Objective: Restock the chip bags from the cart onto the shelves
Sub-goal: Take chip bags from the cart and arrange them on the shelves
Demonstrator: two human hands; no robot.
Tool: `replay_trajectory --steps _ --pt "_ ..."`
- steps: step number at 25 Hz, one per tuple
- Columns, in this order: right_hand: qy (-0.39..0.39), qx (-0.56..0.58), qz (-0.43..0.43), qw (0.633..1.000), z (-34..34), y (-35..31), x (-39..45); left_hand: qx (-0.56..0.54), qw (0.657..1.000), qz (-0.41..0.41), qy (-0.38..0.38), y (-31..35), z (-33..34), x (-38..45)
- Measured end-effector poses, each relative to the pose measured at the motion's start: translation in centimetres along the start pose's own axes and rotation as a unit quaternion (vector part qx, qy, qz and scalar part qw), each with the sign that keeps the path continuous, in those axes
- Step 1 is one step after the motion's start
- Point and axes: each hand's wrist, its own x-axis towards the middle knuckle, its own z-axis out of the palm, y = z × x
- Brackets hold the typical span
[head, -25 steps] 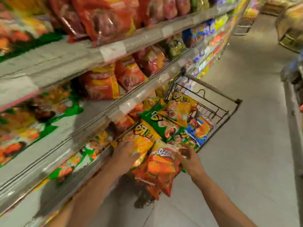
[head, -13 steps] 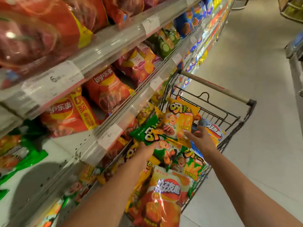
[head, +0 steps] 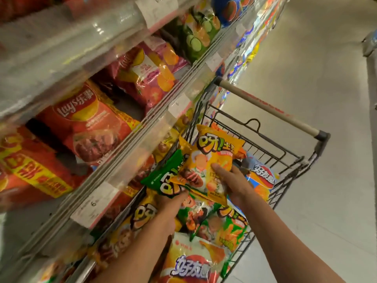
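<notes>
I have my right hand (head: 234, 182) gripping a yellow chip bag (head: 212, 160) at the handle end of the cart (head: 285, 152), thumb on its face. My left hand (head: 169, 203) holds a green chip bag (head: 163, 178) at the cart's shelf-side edge; its fingers are hidden under the bag. Neither bag has reached the shelves (head: 126, 144) yet, and many bags remain heaped in the cart, so I judge most of the restocking lies ahead. The upper shelf edge is blurred, and the cart's bottom is covered.

"Lay's 乐事" on red chip bag (head: 89, 123); "6" on shelf price tags (head: 177, 104); "好友趣" on cart bag (head: 191, 264)
</notes>
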Motion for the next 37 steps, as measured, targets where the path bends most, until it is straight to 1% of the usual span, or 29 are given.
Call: replay_trajectory --steps 3,5,8,11,13,16,18,20,23,27,32,34,37 --pt "-0.053 0.027 -0.013 0.998 -0.9 -0.4 0.2 -0.017 0.997 0.031 0.064 0.1 0.6 -1.1" --pt "-0.067 0.033 -0.024 0.997 -1.6 -1.3 -0.2 -0.037 0.994 0.059 0.082 0.1 0.8 -2.6" --pt "-0.093 0.005 -0.033 0.995 -3.1 -2.9 -0.8 -0.047 0.99 0.097 0.094 0.0 0.1 -4.9" --pt "-0.121 -0.03 -0.036 0.992 -5.2 -4.3 -1.3 -0.05 0.986 0.124 0.097 -0.9 -1.5 -6.8" --pt "-0.155 -0.069 -0.037 0.985 -6.8 -4.8 -1.7 -0.059 0.985 0.138 0.084 -1.8 -2.8 -8.0" --pt "-0.203 -0.132 -0.022 0.97 -8.2 -4.4 -2.8 -0.063 0.984 0.153 0.071 -3.6 -5.4 -10.2" --pt "-0.227 -0.153 -0.009 0.962 -8.2 -3.7 -4.2 -0.074 0.982 0.158 0.069 -5.1 -7.2 -11.7" --pt "-0.248 -0.172 -0.015 0.953 -7.4 -2.6 -6.2 -0.097 0.978 0.179 0.051 -7.1 -9.4 -13.5" --pt "-0.257 -0.197 -0.037 0.945 -5.6 -0.3 -10.0 -0.091 0.973 0.208 0.03 -10.6 -12.6 -16.4" --pt "-0.268 -0.23 -0.062 0.934 -2.4 4.0 -16.8 -0.119 0.967 0.223 0.018 -16.6 -17.4 -20.6" --pt "-0.257 -0.293 -0.1 0.915 1.8 10.5 -24.1 -0.177 0.954 0.239 0.034 -25.2 -24.0 -25.1" --pt "-0.276 -0.309 -0.11 0.903 3.8 13.0 -26.7 -0.213 0.946 0.242 0.043 -28.6 -26.4 -26.5" --pt "-0.319 -0.32 -0.109 0.885 6.6 16.4 -29.5 -0.255 0.938 0.225 0.068 -32.9 -29.8 -28.6"
